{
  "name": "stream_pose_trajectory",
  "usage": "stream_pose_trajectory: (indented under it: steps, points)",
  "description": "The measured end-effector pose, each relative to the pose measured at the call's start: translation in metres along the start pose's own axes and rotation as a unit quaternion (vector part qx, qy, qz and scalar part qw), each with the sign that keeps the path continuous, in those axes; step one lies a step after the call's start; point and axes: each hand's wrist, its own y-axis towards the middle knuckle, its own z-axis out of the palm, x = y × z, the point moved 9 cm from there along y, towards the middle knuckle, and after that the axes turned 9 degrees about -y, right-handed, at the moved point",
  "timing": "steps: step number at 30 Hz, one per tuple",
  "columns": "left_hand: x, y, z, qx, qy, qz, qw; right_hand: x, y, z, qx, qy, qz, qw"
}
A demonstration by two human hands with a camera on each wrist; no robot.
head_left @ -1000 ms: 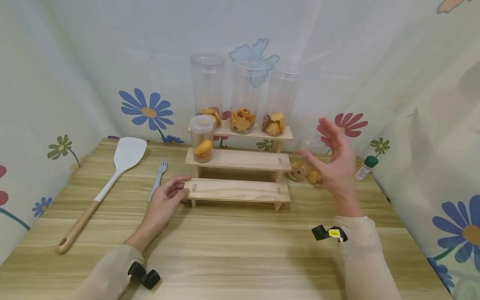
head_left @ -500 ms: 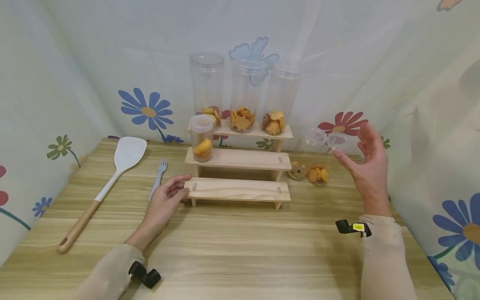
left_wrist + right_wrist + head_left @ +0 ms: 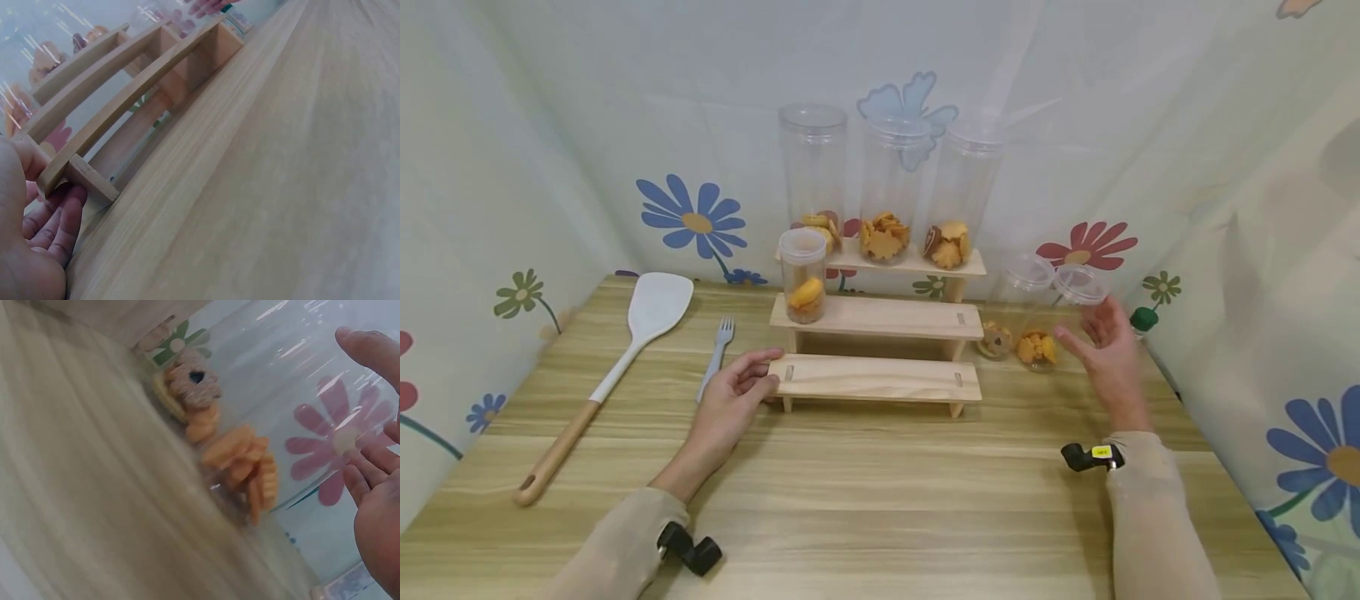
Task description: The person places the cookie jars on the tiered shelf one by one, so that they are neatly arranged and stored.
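My left hand (image 3: 730, 408) pinches the left end of the lowest step of a three-tier wooden display shelf (image 3: 872, 377). In the left wrist view, curled fingers (image 3: 65, 219) lie under the board's end, with the thumb above. My right hand (image 3: 1108, 358) is at the right side of a clear lidded jar (image 3: 1037, 346) with orange cookies at its bottom. Its thumb and fingers are spread apart beside the jar wall. Another clear jar (image 3: 996, 340) with cookies stands just left of that one, by the shelf's right end.
Three tall cookie jars (image 3: 885, 237) line the top tier. A short white-lidded jar (image 3: 803, 287) stands on the middle tier's left. Left lie a light blue fork (image 3: 717, 354) and white spatula (image 3: 658, 308). A green-capped bottle (image 3: 1144, 320) is partly behind my right hand.
My right hand first moved right, past the two jars, then came down and slightly left to the right jar's side. My left hand has stayed on the shelf end.
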Motion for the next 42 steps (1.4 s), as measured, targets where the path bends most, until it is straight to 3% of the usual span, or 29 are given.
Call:
stream_pose_trajectory:
  steps: [5, 12, 18, 22, 34, 42]
  points:
    - [0.0, 0.0, 0.0, 0.001, -0.003, 0.001, 1.0, -0.014, -0.001, 0.011, 0.018, 0.012, 0.013, 0.9997]
    - [-0.001, 0.0, 0.0, 0.0, -0.004, 0.006, 1.0, -0.027, 0.001, 0.021, 0.022, 0.057, -0.008, 0.9981]
    - [-0.002, -0.001, 0.0, -0.001, -0.002, 0.004, 1.0, -0.036, -0.002, 0.027, 0.033, 0.032, -0.006, 0.9989]
    - [-0.002, -0.001, 0.0, 0.001, -0.002, 0.004, 1.0, -0.039, -0.003, 0.028, 0.029, 0.017, -0.005, 0.9994]
    - [0.001, 0.002, -0.002, 0.0, 0.007, 0.003, 1.0, -0.042, -0.002, 0.025, 0.002, 0.036, -0.002, 0.9993]
    - [0.002, 0.001, -0.001, 0.0, 0.004, 0.0, 1.0, -0.032, -0.002, 0.013, -0.029, 0.031, 0.008, 0.9991]
